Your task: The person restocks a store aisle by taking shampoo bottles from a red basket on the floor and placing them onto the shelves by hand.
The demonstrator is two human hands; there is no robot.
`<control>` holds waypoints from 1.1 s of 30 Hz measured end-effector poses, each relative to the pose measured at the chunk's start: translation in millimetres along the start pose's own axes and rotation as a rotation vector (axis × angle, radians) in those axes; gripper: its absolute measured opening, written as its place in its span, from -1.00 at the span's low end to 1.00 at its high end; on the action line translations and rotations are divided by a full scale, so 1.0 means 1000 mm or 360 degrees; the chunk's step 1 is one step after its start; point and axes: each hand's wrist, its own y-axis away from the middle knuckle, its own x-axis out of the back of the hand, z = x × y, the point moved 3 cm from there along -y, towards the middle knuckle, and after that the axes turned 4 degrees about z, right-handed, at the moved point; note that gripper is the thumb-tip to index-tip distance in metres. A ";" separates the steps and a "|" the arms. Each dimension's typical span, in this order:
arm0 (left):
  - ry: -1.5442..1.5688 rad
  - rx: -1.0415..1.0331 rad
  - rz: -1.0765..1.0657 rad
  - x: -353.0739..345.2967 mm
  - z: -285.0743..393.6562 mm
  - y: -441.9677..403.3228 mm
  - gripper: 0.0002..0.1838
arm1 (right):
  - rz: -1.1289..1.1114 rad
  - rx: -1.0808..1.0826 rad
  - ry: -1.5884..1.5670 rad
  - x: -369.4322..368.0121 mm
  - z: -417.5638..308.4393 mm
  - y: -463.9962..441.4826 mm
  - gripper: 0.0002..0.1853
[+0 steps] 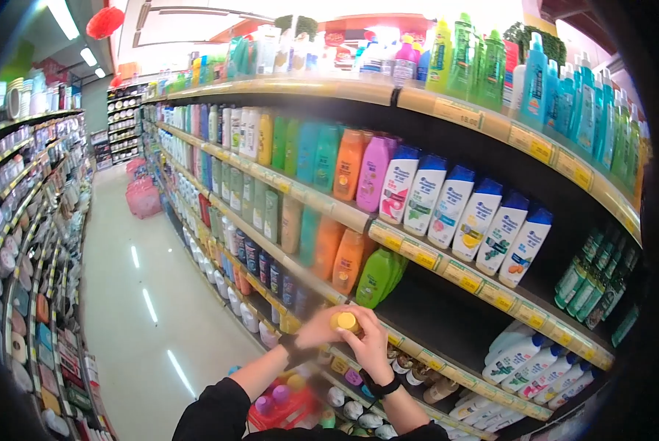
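Observation:
A bottle with a gold-yellow cap (346, 321) is held between my two hands, in front of the shelf edge. Only its cap end shows; the body is hidden by my fingers. My right hand (371, 342) is closed round it, thumb beside the cap and fingers curled over the far side. On its other side, my left hand (319, 328) is closed against the bottle, somewhat blurred, its fingers mostly hidden. Green bottles (377, 278) stand on the shelf just beyond my hands, next to orange bottles (348, 261).
Below my arms is a red basket (289, 411) with purple-capped and yellow-capped bottles. White shampoo bottles with blue caps (454, 206) line the shelf at right. A price-tag rail (447, 266) runs along its edge. The aisle floor (135, 294) lies left, with pink-red baskets (144, 195) farther down.

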 end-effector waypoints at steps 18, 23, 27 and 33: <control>0.0009 0.0228 0.0201 0.039 -0.009 0.045 -0.48 | -0.0399 -0.0058 -0.0271 -0.060 0.021 -0.002 -0.64; -0.0037 0.0311 0.0296 0.056 -0.030 0.056 -0.41 | -0.0533 -0.0019 -0.0335 -0.083 0.027 -0.008 -0.68; -0.0060 0.0320 0.0365 0.073 -0.031 0.065 -0.41 | -0.0659 -0.0086 -0.0406 -0.105 0.029 -0.014 -0.69; -0.0055 0.0458 0.0555 0.096 -0.040 0.076 -0.39 | -0.0837 -0.0118 -0.0497 -0.138 0.034 -0.023 -0.68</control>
